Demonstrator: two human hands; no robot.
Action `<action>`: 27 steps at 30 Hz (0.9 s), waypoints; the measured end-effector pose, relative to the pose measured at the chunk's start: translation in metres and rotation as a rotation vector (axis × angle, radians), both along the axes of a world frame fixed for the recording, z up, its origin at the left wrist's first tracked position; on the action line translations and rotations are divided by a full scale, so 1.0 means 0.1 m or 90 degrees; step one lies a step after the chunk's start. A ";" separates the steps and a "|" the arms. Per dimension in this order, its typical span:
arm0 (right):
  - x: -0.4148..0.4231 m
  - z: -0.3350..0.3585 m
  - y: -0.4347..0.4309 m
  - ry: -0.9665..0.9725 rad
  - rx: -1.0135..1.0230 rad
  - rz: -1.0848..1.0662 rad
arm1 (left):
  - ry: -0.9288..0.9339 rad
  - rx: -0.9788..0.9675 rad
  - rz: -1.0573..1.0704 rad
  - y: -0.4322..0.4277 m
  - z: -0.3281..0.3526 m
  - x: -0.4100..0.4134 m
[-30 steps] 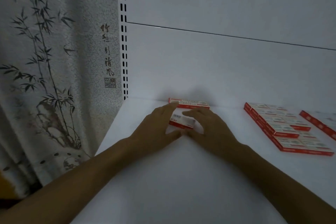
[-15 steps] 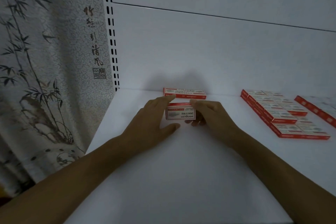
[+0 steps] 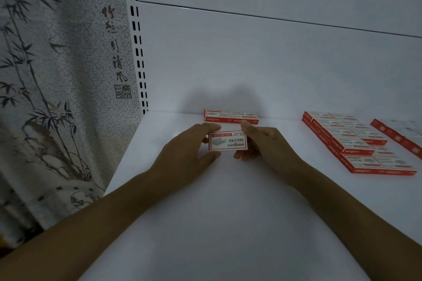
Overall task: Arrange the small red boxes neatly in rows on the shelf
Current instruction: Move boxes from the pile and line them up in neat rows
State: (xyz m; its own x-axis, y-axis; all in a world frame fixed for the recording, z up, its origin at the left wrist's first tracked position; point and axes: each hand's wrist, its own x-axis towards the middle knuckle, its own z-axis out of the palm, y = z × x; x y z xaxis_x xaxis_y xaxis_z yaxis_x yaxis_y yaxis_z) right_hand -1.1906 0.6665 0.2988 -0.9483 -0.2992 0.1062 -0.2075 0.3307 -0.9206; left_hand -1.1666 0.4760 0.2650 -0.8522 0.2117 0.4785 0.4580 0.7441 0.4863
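My left hand [image 3: 182, 150] and right hand [image 3: 267, 143] pinch a small red box [image 3: 228, 141] by its ends (label upside down). Two more boxes [image 3: 230, 116] lie just behind it.

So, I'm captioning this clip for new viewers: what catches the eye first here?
The left hand and right hand hold a small red-and-white cardboard box tilted up mid-shelf, before two matching boxes at the white back panel. A neat block of red boxes lies right; a bamboo-painted curtain hangs left.
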 end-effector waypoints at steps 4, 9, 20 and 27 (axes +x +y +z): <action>0.00 0.06 -0.01 -0.068 -0.100 0.037 | 0.018 0.020 0.011 0.02 0.07 0.03; 0.02 0.20 0.03 -0.183 -0.239 0.092 | 0.095 0.045 -0.001 0.08 0.40 0.06; 0.18 0.26 0.38 -0.264 -0.421 -0.011 | 0.244 -0.066 -0.018 0.70 0.62 0.00; 0.21 0.37 0.93 -0.311 -0.455 -0.035 | 0.315 -0.132 -0.070 1.34 0.66 -0.08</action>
